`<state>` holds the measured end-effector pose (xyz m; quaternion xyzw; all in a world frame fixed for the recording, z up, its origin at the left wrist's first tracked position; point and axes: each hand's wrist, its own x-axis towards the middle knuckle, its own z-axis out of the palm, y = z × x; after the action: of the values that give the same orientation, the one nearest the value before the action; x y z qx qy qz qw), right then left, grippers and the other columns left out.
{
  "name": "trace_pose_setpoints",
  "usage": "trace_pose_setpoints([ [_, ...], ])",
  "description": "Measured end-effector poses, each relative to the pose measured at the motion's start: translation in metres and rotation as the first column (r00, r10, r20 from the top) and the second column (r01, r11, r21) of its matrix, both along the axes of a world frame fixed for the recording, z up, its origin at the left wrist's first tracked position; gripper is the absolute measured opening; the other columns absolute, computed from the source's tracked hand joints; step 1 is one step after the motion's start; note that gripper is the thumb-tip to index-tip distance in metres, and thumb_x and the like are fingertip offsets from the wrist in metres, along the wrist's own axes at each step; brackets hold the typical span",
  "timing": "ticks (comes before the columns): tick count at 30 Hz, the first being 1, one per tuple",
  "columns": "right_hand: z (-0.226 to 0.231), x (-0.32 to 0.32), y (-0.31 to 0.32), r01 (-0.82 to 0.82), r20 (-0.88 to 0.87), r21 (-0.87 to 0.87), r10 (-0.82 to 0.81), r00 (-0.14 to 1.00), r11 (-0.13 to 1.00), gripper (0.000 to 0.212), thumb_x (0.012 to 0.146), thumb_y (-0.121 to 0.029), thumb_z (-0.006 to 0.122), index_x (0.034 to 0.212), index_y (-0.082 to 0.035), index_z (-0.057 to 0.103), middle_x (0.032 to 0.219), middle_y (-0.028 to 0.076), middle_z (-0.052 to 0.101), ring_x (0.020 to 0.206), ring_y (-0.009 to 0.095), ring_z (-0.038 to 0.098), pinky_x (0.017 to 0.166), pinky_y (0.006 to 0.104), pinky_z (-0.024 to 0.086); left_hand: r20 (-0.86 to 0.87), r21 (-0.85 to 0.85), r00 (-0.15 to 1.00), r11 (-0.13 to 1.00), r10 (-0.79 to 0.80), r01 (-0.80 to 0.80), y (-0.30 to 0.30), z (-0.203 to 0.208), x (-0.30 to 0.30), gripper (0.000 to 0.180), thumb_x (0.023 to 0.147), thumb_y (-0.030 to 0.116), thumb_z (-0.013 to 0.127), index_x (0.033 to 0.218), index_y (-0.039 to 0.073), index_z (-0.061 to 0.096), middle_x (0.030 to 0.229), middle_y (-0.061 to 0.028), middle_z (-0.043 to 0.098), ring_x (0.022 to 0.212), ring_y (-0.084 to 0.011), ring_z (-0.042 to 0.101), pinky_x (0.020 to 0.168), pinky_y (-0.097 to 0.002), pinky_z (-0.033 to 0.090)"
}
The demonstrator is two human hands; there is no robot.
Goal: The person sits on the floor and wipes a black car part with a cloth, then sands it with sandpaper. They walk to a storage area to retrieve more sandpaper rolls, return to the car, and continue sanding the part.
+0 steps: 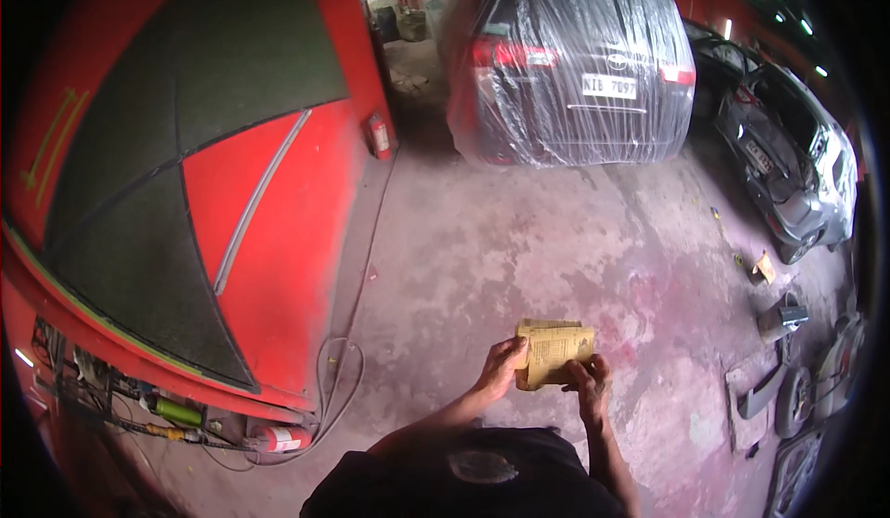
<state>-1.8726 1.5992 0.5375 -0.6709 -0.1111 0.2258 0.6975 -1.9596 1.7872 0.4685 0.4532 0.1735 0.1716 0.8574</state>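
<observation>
In front of my torso I hold a folded tan paper sheet (553,356) with dark print; it looks like several layers. My left hand (502,368) pinches its left edge, thumb on the front. At the lower right edge, the bent fingers of my right hand (591,379) grip the sheet. What lies inside the folds is hidden. Beneath both hands is the stained concrete floor (482,249).
Ahead stands a car wrapped in clear plastic (575,73). A damaged grey car (783,161) is at right, with a bucket (781,322) and loose car parts (795,397) nearer. At left are a red-and-dark panel (287,203), fire extinguishers (379,136) and a looped hose (345,370).
</observation>
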Motion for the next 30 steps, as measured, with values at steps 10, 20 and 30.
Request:
trace_pose_setpoints([
  [10, -0.002, -0.014, 0.011, 0.082, 0.066, -0.013, -0.081, 0.995, 0.997, 0.025, 0.095, -0.016, 0.070, 0.107, 0.004, 0.060, 0.091, 0.017, 0.071, 0.070, 0.023, 0.072, 0.053, 0.0326, 0.061, 0.038, 0.296, 0.985, 0.943, -0.169, 0.151, 0.002, -0.005, -0.010, 0.037, 0.112, 0.026, 0.050, 0.133, -0.003, 0.061, 0.114, -0.0012, 0.066, 0.104, -0.0060, 0.057, 0.093, -0.0257, 0.049],
  [20, -0.004, -0.013, 0.008, 0.125, 0.086, 0.015, -0.126, 0.988, 0.992, 0.024, 0.096, -0.015, 0.069, 0.106, 0.004, 0.059, 0.091, 0.016, 0.070, 0.070, 0.023, 0.072, 0.055, 0.0327, 0.063, 0.018, 0.458, 0.993, 0.884, -0.113, 0.092, -0.007, 0.005, 0.001, 0.029, 0.109, 0.022, 0.056, 0.120, -0.003, 0.065, 0.098, -0.0015, 0.068, 0.091, -0.0064, 0.055, 0.079, -0.0270, 0.050],
  [30, -0.011, -0.013, 0.004, 0.123, 0.086, -0.024, -0.121, 0.989, 0.992, 0.036, 0.094, -0.017, 0.070, 0.118, 0.003, 0.052, 0.090, 0.018, 0.069, 0.070, 0.022, 0.069, 0.060, 0.0351, 0.059, 0.060, 0.555, 0.995, 0.831, -0.075, 0.029, -0.013, 0.017, 0.007, 0.026, 0.108, 0.020, 0.056, 0.115, -0.003, 0.065, 0.091, -0.0088, 0.067, 0.085, -0.0116, 0.058, 0.074, -0.0317, 0.050],
])
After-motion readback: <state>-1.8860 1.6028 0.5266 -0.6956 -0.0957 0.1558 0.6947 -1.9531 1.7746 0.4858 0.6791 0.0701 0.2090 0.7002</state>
